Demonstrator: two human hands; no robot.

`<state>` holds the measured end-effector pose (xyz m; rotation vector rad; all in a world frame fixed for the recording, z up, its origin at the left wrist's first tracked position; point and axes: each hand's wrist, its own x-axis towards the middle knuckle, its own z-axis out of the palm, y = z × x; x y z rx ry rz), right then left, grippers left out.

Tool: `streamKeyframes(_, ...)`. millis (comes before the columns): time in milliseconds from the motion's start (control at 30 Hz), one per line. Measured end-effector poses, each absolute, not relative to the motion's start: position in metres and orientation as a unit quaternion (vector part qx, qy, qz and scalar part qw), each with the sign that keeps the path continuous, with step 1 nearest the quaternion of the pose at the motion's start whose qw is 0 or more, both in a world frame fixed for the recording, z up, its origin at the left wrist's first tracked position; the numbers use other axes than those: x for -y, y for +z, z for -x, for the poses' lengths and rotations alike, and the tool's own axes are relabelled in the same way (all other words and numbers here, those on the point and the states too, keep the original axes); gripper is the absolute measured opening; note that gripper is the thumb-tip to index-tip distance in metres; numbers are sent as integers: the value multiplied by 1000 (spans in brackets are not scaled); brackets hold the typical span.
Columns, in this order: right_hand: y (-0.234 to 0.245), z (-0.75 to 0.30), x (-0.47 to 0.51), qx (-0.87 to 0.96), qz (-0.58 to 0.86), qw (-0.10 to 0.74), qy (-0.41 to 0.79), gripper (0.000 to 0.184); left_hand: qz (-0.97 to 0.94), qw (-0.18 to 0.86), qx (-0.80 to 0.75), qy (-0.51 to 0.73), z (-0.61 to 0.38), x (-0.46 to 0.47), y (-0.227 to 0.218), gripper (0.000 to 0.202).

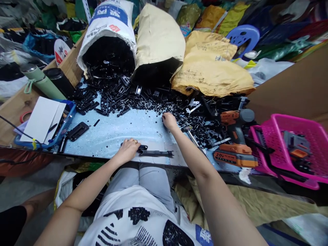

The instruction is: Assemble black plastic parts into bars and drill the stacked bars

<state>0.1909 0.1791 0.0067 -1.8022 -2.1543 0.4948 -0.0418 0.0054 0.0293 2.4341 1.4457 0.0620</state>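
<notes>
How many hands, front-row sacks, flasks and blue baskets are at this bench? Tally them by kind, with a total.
Hands: 2 (left hand, right hand)
Front-row sacks: 3 (white sack, cream sack, yellow sack)
Flasks: 2 (green flask, black flask)
Blue baskets: 1 (blue basket)
Total: 8

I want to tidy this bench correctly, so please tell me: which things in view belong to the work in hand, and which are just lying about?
Likely belong:
long black part, by the left hand
small loose parts, by the right hand
perhaps the cordless drill

Probably just lying about:
green bottle
black flask
white paper
</notes>
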Motion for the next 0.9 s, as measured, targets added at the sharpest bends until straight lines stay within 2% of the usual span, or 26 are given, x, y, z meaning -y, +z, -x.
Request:
streamKeyframes(67, 12, -187, -159, 754, 602, 151, 217, 25, -848, 130, -512, 38, 40, -4, 25, 27)
streamKeyframes(233, 31, -168, -84, 764, 435, 125, 461, 20, -847, 115, -517, 45, 41, -3, 15, 28)
streamKeyframes(367, 36, -155, -48, 815, 408, 93, 401, 13, -845, 111, -522, 45, 40, -2, 15, 26)
streamKeyframes(500, 30, -152, -48, 820, 423, 114, 369, 12, -841, 116, -526, 52, 40, -1, 15, 26)
streamKeyframes(633, 22, -153, -57, 724, 457, 106, 506, 11, -843, 114, -525, 45, 40, -1, 15, 26)
streamKeyframes(733, 20, -153, -64, 600, 503, 68, 618, 20, -844, 111, -524, 44, 39, 0, 14, 27)
streamKeyframes(800, 20, -150, -66, 549, 523, 48, 651, 28, -844, 109, -523, 49, 39, 0, 13, 27)
streamKeyframes(900, 19, -139, -65, 549, 537, 51, 638, 32, -845, 101, -523, 54, 39, 2, 11, 28)
